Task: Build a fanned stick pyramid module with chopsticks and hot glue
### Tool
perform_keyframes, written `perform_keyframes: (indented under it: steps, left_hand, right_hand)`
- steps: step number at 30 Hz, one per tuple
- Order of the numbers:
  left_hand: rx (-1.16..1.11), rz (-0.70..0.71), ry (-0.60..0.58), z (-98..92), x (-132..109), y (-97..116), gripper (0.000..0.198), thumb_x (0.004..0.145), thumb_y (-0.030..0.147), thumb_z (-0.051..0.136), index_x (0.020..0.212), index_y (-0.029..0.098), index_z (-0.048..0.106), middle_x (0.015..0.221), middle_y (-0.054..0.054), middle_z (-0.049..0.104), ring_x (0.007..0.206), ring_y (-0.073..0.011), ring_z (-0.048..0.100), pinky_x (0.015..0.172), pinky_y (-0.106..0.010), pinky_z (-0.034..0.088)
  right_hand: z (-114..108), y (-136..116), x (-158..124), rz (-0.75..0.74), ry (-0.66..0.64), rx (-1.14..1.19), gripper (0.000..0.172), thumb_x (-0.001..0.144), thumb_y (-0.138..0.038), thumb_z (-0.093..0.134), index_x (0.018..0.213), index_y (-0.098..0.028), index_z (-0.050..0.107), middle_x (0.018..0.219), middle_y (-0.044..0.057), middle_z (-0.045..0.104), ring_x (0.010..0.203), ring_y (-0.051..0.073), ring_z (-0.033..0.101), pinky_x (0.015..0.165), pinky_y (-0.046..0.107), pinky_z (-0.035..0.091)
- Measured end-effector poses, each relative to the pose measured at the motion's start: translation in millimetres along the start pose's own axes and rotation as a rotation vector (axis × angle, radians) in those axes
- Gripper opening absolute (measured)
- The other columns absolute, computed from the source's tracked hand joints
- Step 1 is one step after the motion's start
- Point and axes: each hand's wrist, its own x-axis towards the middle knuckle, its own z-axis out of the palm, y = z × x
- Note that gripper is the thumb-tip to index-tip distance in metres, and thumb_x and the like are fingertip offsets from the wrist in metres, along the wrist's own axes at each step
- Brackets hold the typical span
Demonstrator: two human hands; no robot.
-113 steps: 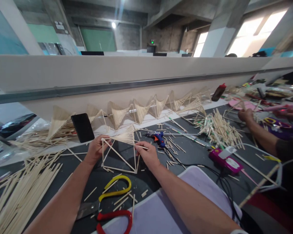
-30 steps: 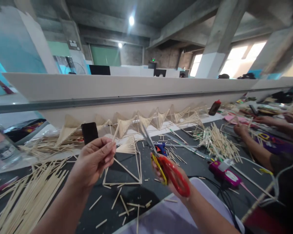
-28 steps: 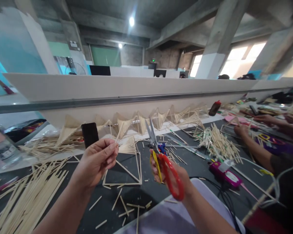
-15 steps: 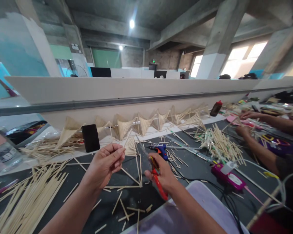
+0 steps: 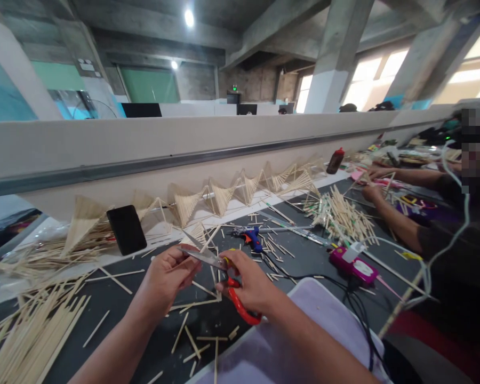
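A dark grey tabletop (image 5: 160,346) fills the lower half of the frame. Along its far edge, across the centre, runs a row of twisted pale wooden-stick structures (image 5: 223,197). A lavender panel with a white rim (image 5: 324,309) lies at lower centre-right, and a spread bundle of long pale wooden sticks (image 5: 44,336) at lower left. A pale stick frame with a fanned top (image 5: 199,232) sits mid-frame, partly hidden behind the hands. The right hand (image 5: 246,280), just right of centre, is curled around the red and yellow handles of metal scissors (image 5: 213,260), whose blades stand parted. The left hand (image 5: 166,280), left of centre, has its fingers pinched together on a short, thin pale stick (image 5: 211,239), which slants up-right across the blades. A black rectangular phone (image 5: 127,229) leans at centre-left; a blue and orange glue gun (image 5: 253,238) lies right of centre.
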Motion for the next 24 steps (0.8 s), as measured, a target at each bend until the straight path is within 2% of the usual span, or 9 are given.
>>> perform_keyframes:
  steps: [7,14,20,24]
  left_hand:
    - [0.039,-0.011,0.008,-0.4,-1.3,0.8,0.022,0.068,0.03,0.069,0.082,0.016,0.059,0.056,0.002,0.056,0.043,-0.0056,0.04,0.04,-0.016,0.026]
    - [0.159,0.036,-0.049,-2.9,-0.1,2.4,0.02,0.067,0.03,0.069,0.076,0.015,0.061,0.054,0.002,0.056,0.041,-0.0054,0.037,0.04,-0.017,0.025]
    - [0.123,-0.011,-0.088,-1.8,-1.0,7.4,0.02,0.065,0.031,0.07,0.071,0.015,0.06,0.051,0.001,0.055,0.038,-0.0052,0.035,0.038,-0.018,0.024]
    - [0.023,-0.107,-0.155,1.1,-5.9,13.0,0.02,0.066,0.03,0.069,0.071,0.015,0.058,0.051,0.002,0.053,0.037,-0.003,0.03,0.038,-0.017,0.022]
  right_hand:
    - [-2.3,-3.1,-2.2,-0.031,-0.083,-0.062,0.054,0.075,-0.032,0.062,0.124,-0.024,0.041,0.106,0.005,0.051,0.094,0.018,0.049,0.082,0.032,0.042]
    - [1.0,3.8,-3.7,-0.081,-0.103,-0.152,0.035,0.081,-0.026,0.052,0.115,-0.018,0.046,0.099,0.007,0.054,0.089,0.018,0.05,0.077,0.03,0.041]
    - [-3.5,2.0,-3.5,-0.051,-0.162,-0.139,0.054,0.072,-0.011,0.054,0.124,-0.021,0.04,0.11,0.008,0.049,0.095,0.019,0.049,0.082,0.031,0.04]
    - [-9.9,-1.9,-2.6,-0.081,-0.171,-0.09,0.063,0.068,-0.003,0.05,0.127,-0.023,0.038,0.107,0.006,0.049,0.096,0.018,0.047,0.085,0.031,0.039]
